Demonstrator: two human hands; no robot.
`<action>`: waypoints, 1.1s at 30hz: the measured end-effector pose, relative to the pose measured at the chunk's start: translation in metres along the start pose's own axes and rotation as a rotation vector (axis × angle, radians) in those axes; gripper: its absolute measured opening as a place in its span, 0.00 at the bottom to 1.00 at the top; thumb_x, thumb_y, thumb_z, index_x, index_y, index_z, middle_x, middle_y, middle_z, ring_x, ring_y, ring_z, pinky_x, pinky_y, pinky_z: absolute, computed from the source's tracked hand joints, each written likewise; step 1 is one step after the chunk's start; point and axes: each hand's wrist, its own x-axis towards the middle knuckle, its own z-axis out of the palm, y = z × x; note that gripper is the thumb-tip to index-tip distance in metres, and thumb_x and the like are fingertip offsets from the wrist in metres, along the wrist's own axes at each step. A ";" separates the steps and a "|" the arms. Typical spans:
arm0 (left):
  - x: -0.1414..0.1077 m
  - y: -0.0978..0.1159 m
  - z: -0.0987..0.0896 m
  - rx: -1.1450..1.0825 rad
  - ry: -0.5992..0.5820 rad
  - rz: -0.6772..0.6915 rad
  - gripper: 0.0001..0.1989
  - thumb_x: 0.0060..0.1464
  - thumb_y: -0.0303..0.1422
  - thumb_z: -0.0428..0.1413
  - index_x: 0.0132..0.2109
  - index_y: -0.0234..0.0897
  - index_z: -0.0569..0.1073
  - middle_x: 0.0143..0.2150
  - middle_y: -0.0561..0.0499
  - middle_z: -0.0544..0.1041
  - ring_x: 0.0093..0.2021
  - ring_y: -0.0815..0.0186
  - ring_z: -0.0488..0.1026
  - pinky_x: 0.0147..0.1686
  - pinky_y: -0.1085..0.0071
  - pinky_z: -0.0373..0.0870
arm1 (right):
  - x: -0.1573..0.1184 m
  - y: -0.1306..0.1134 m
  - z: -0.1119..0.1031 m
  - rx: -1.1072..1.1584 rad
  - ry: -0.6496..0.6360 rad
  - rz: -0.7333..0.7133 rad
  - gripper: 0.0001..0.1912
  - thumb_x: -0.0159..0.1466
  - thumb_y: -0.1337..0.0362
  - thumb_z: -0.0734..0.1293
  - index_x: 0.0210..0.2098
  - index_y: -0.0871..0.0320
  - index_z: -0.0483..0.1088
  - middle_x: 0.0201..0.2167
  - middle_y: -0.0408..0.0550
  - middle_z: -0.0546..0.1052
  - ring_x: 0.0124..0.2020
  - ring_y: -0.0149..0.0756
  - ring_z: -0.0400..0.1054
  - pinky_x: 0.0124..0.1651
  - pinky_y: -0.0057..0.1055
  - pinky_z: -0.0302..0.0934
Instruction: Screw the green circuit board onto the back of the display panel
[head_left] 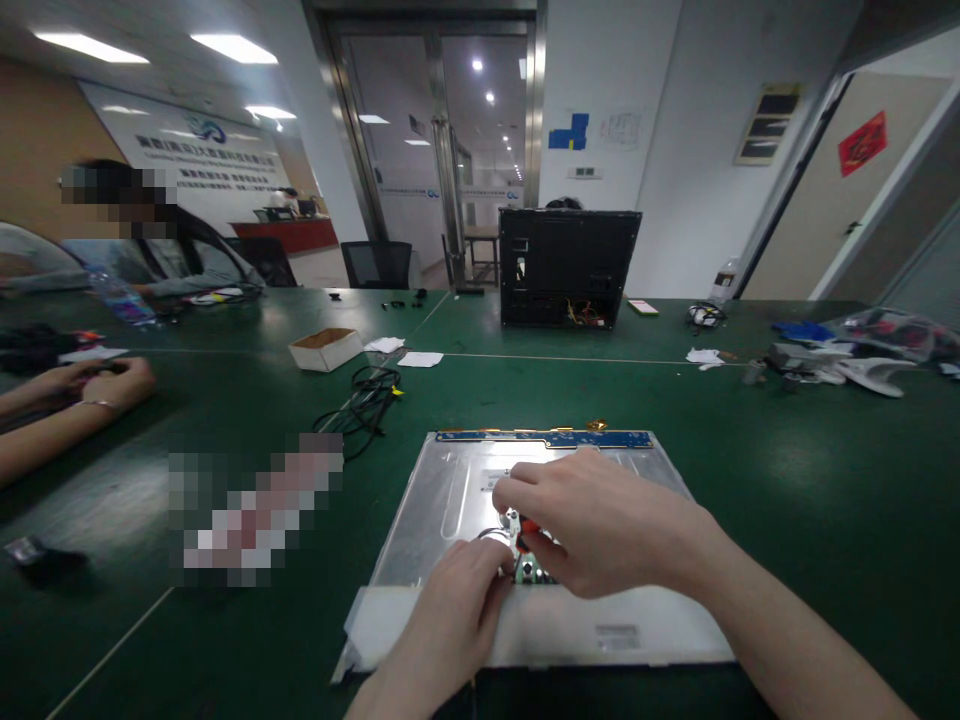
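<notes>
A flat display panel [420,510] lies back side up on the green table, its silver metal rear facing me. Along its far edge runs a blue circuit strip [555,438]. Near its middle sits a small green circuit board [529,572], partly covered by my hands. My right hand [592,520] is closed around a tool with a red and black handle [529,526], held over the board; its tip is hidden. My left hand [465,590] rests on the panel, fingers bent together at the board's left side by a thin wire [491,533]. Whatever they pinch is hidden.
Black cables [367,400] and a small open box [326,350] lie left of the panel. A black monitor housing [570,265] stands at the back. Plastic scraps [832,365] lie right. Another person's hands [112,385] work at the far left, and someone sits behind.
</notes>
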 end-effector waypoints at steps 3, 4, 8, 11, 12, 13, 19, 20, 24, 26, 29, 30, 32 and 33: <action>0.000 0.000 0.000 0.003 -0.005 -0.002 0.09 0.57 0.23 0.45 0.38 0.39 0.68 0.34 0.48 0.75 0.35 0.60 0.70 0.34 0.66 0.64 | 0.001 0.000 0.000 -0.002 0.002 0.021 0.08 0.62 0.66 0.60 0.41 0.58 0.64 0.34 0.47 0.75 0.29 0.33 0.65 0.26 0.31 0.43; 0.000 0.000 0.000 0.003 -0.006 0.000 0.09 0.57 0.23 0.45 0.38 0.39 0.68 0.34 0.48 0.75 0.35 0.60 0.70 0.34 0.66 0.64 | 0.002 0.000 0.000 0.001 0.002 0.028 0.08 0.62 0.66 0.60 0.41 0.58 0.64 0.34 0.47 0.75 0.29 0.33 0.65 0.26 0.31 0.43; 0.000 0.000 0.000 0.005 0.000 0.008 0.09 0.57 0.23 0.46 0.39 0.39 0.67 0.35 0.49 0.74 0.35 0.60 0.70 0.34 0.66 0.64 | 0.003 -0.001 -0.001 0.018 -0.004 0.043 0.07 0.62 0.65 0.60 0.40 0.58 0.65 0.33 0.47 0.75 0.29 0.33 0.65 0.26 0.32 0.42; -0.001 -0.001 0.001 0.008 0.003 0.006 0.08 0.57 0.23 0.47 0.38 0.39 0.67 0.34 0.50 0.74 0.35 0.60 0.70 0.34 0.67 0.63 | 0.002 -0.001 -0.001 0.029 -0.008 0.029 0.08 0.61 0.64 0.61 0.41 0.58 0.65 0.34 0.47 0.75 0.29 0.33 0.65 0.26 0.31 0.42; -0.001 -0.001 0.001 0.009 0.004 0.006 0.07 0.56 0.23 0.47 0.38 0.39 0.66 0.34 0.50 0.74 0.34 0.60 0.70 0.34 0.67 0.63 | 0.001 -0.001 -0.001 0.032 -0.007 0.019 0.09 0.61 0.64 0.61 0.41 0.58 0.65 0.35 0.48 0.75 0.29 0.33 0.65 0.26 0.31 0.42; -0.001 -0.001 0.001 0.009 0.004 0.007 0.07 0.56 0.23 0.47 0.38 0.39 0.66 0.34 0.50 0.74 0.34 0.60 0.70 0.34 0.67 0.63 | 0.000 0.000 0.000 0.034 -0.003 0.011 0.10 0.60 0.64 0.62 0.42 0.58 0.64 0.35 0.48 0.75 0.29 0.33 0.64 0.26 0.31 0.42; -0.001 -0.002 0.001 0.015 -0.009 0.009 0.07 0.58 0.24 0.46 0.38 0.39 0.66 0.34 0.50 0.74 0.35 0.60 0.70 0.34 0.66 0.62 | 0.000 0.000 0.001 0.035 0.006 -0.004 0.10 0.60 0.66 0.61 0.42 0.58 0.64 0.36 0.48 0.74 0.30 0.34 0.64 0.25 0.31 0.43; -0.001 -0.002 0.001 0.013 -0.009 0.010 0.07 0.58 0.24 0.46 0.38 0.39 0.66 0.34 0.50 0.74 0.35 0.60 0.70 0.34 0.66 0.62 | 0.000 0.000 0.000 0.033 0.000 -0.002 0.10 0.60 0.66 0.61 0.42 0.58 0.64 0.36 0.48 0.74 0.30 0.34 0.64 0.25 0.31 0.43; 0.000 -0.001 0.001 0.003 -0.010 0.014 0.08 0.58 0.23 0.45 0.39 0.39 0.66 0.34 0.50 0.74 0.35 0.60 0.70 0.34 0.66 0.62 | 0.003 0.000 -0.001 0.011 -0.017 0.016 0.09 0.61 0.66 0.61 0.42 0.57 0.64 0.36 0.48 0.75 0.30 0.34 0.66 0.26 0.31 0.43; 0.000 -0.001 0.001 0.001 -0.012 0.011 0.08 0.58 0.23 0.45 0.39 0.39 0.66 0.35 0.50 0.74 0.35 0.60 0.70 0.34 0.66 0.62 | 0.004 -0.001 -0.001 0.001 -0.018 0.032 0.08 0.62 0.66 0.60 0.41 0.57 0.64 0.35 0.47 0.75 0.30 0.34 0.66 0.26 0.31 0.43; -0.001 -0.002 0.002 -0.003 -0.009 0.011 0.08 0.57 0.23 0.45 0.39 0.39 0.66 0.34 0.50 0.74 0.35 0.60 0.70 0.34 0.66 0.61 | 0.004 0.000 -0.001 0.005 -0.014 0.041 0.06 0.63 0.65 0.60 0.40 0.57 0.64 0.33 0.47 0.75 0.30 0.34 0.66 0.27 0.31 0.43; -0.001 -0.003 0.003 -0.005 -0.007 0.013 0.08 0.57 0.23 0.45 0.39 0.39 0.66 0.35 0.50 0.74 0.35 0.60 0.70 0.34 0.66 0.61 | 0.004 0.000 -0.001 0.010 -0.011 0.040 0.06 0.63 0.65 0.60 0.39 0.57 0.64 0.33 0.46 0.75 0.30 0.34 0.66 0.27 0.31 0.43; 0.000 -0.004 0.004 -0.010 -0.005 0.016 0.08 0.57 0.23 0.45 0.40 0.39 0.66 0.35 0.50 0.74 0.36 0.60 0.70 0.35 0.66 0.61 | 0.003 0.000 0.000 0.015 -0.004 0.030 0.06 0.63 0.64 0.60 0.40 0.57 0.64 0.33 0.46 0.75 0.30 0.34 0.66 0.27 0.31 0.43; 0.000 -0.005 0.004 -0.012 -0.006 0.016 0.08 0.57 0.23 0.45 0.40 0.39 0.66 0.35 0.50 0.74 0.36 0.60 0.70 0.35 0.66 0.61 | 0.003 0.001 0.000 0.016 0.001 0.023 0.07 0.63 0.64 0.60 0.40 0.57 0.64 0.33 0.46 0.75 0.30 0.34 0.66 0.26 0.31 0.43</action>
